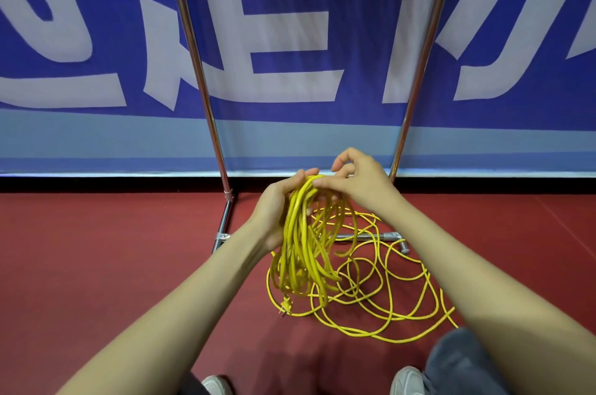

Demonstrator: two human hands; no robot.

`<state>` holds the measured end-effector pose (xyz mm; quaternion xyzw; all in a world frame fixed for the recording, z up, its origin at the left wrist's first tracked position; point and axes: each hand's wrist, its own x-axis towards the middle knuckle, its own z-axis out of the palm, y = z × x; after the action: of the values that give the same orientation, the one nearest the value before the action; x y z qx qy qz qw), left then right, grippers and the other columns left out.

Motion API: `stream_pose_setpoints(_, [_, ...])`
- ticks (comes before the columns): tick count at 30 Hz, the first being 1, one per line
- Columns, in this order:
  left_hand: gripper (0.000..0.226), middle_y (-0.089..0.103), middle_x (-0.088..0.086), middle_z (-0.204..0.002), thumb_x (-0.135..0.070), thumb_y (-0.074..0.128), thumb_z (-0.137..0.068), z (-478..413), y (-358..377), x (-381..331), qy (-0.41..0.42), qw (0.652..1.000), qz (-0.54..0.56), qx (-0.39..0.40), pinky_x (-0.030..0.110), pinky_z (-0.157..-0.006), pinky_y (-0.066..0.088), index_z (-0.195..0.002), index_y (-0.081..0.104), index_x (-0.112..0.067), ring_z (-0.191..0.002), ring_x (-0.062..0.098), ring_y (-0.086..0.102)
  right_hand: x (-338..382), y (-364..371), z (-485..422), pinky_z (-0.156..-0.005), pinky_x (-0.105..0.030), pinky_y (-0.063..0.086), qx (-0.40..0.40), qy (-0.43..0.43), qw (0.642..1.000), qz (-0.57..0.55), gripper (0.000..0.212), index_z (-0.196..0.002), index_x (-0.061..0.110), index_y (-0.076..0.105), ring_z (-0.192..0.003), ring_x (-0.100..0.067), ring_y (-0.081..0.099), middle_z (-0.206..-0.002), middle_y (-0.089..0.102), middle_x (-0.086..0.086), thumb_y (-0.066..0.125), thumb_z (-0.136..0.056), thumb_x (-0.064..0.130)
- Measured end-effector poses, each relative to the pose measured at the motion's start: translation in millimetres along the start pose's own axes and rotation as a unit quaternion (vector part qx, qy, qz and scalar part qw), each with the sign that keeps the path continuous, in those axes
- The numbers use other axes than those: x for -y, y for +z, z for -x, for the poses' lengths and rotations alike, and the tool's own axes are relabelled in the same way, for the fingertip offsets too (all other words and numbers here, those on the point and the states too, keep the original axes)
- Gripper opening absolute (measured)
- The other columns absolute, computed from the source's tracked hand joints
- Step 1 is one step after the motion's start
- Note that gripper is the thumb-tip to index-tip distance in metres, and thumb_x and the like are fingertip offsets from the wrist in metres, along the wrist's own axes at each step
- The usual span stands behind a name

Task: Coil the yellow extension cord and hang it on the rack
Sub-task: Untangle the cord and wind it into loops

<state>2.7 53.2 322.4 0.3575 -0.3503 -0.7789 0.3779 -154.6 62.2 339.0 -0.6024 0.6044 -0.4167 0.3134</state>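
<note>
Yellow extension cord (303,233): part gathered into hanging loops, part lying in loose, overlapping curls on the red floor (96,265), in front of the rack (200,72) base. The plug (286,306) dangles at the bottom of the gathered bundle, just touching or just above the floor; cannot tell which.

Left hand (277,210): fingers curled round the top of the bundle, carrying all the loops. Right hand (358,181): thumb and fingertips pinched on a strand at the crown of the bundle, just beside the left fingers; the other fingers are loosely bent above it.

Handling, judged: jacket looks round and smooth, so loops may slide over each other if the grip slackens. Cord is limp but springy; the loops hang uneven and splay at the bottom. Bundle weight is probably moderate and will grow as more is taken up. The floor curls cross one another, so a snag is likely if pulled fast.

Where to hold: keep the bundle clamped at its top. Take the loose run close to the bundle, feeding short lengths.
</note>
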Motion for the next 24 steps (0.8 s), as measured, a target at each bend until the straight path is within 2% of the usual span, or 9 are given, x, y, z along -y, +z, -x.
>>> stream_pose_setpoints(3, [0.033,0.065,0.01,-0.087,-0.026,0.053,-0.094,0.3,-1.9,-0.6,0.008,0.995,-0.091,0.028,0.019,-0.045,0.036,-0.122,0.062,-0.01,-0.049,0.01,0.047,0.7,-3.9,1.0,-0.054,-0.018,0.043,-0.031,-0.027,0.996,0.082,0.041,-0.084,0.016,0.051,-0.048,-0.005,0.056,-0.068,0.067,-0.001,0.082,-0.067,0.038])
stream_pose_setpoints(6, [0.029,0.066,0.011,-0.084,-0.017,0.055,-0.091,1.8,-2.9,0.8,0.013,0.99,-0.133,0.044,0.02,-0.044,0.036,-0.117,0.069,-0.016,-0.05,0.011,0.044,-0.6,-6.0,1.0,-0.059,-0.028,0.046,-0.008,-0.051,0.991,0.12,0.038,-0.082,0.017,0.054,-0.055,-0.011,0.056,-0.07,0.064,0.0,0.08,-0.068,0.041])
stream_pose_setpoints(11, [0.034,0.064,0.023,-0.089,-0.013,0.054,-0.091,-2.6,-9.0,-2.1,0.039,0.991,-0.128,-0.023,0.022,-0.044,0.038,-0.124,0.062,-0.016,-0.048,0.015,0.045,-18.1,-11.5,-4.1,-0.057,-0.02,0.042,0.141,-0.059,0.986,0.06,0.019,-0.083,0.015,0.054,-0.057,-0.009,0.058,-0.068,0.057,0.003,0.072,-0.083,0.021])
stream_pose_setpoints(14, [0.035,0.063,0.02,-0.087,-0.014,0.051,-0.092,-6.8,-17.1,-9.1,0.05,0.99,-0.121,-0.045,0.023,-0.044,0.035,-0.126,0.059,-0.016,-0.046,0.014,0.045,-32.2,-10.8,-3.4,-0.058,-0.019,0.043,0.225,-0.04,0.961,0.152,0.015,-0.078,0.016,0.053,-0.061,-0.01,0.062,-0.065,0.061,0.004,0.067,-0.084,0.016])
stream_pose_setpoints(16, [0.034,0.065,0.017,-0.083,-0.015,0.05,-0.093,-7.6,-22.5,-14.9,0.054,0.99,-0.119,-0.052,0.022,-0.044,0.035,-0.127,0.058,-0.018,-0.045,0.013,0.046,-42.8,-13.3,-1.7,-0.061,-0.017,0.044,0.295,-0.012,0.933,0.207,0.014,-0.076,0.018,0.056,-0.061,-0.003,0.062,-0.065,0.065,0.005,0.064,-0.087,0.018])
stream_pose_setpoints(17, [0.034,0.066,0.016,-0.082,-0.015,0.049,-0.094,-7.3,-25.3,-18.0,0.056,0.99,-0.115,-0.054,0.022,-0.045,0.035,-0.127,0.057,-0.019,-0.045,0.013,0.047,-47.4,-16.6,-2.3,-0.062,-0.016,0.044,0.297,-0.011,0.933,0.205,0.014,-0.077,0.019,0.057,-0.06,0.002,0.06,-0.067,0.065,0.006,0.063,-0.089,0.02])
stream_pose_setpoints(18, [0.033,0.066,0.015,-0.081,-0.016,0.049,-0.094,-6.4,-27.9,-21.1,0.056,0.991,-0.109,-0.052,0.022,-0.045,0.035,-0.126,0.057,-0.019,-0.044,0.013,0.047,-51.8,-20.8,-4.7,-0.063,-0.017,0.045,0.268,-0.018,0.947,0.179,0.014,-0.077,0.02,0.059,-0.062,0.002,0.059,-0.069,0.066,0.006,0.061,-0.091,0.022])
stream_pose_setpoints(21, [0.033,0.067,0.016,-0.085,-0.018,0.048,-0.094,-0.8,-34.5,-27.2,0.034,0.992,-0.122,-0.028,0.021,-0.045,0.036,-0.125,0.059,-0.018,-0.044,0.013,0.047,-55.7,-33.9,-12.4,-0.077,-0.036,0.049,0.101,-0.035,0.992,0.062,0.012,-0.082,0.02,0.062,-0.072,-0.012,0.063,-0.073,0.068,0.002,0.058,-0.093,0.025])
stream_pose_setpoints(24, [0.035,0.067,0.016,-0.085,-0.019,0.048,-0.091,7.5,-35.8,-32.7,0.019,0.988,-0.152,0.027,0.02,-0.044,0.036,-0.123,0.061,-0.012,-0.043,0.013,0.045,-55.1,-33.8,-16.8,-0.076,-0.032,0.047,0.027,-0.061,0.993,0.092,0.015,-0.087,0.016,0.062,-0.074,-0.014,0.063,-0.076,0.066,-0.003,0.055,-0.094,0.027])
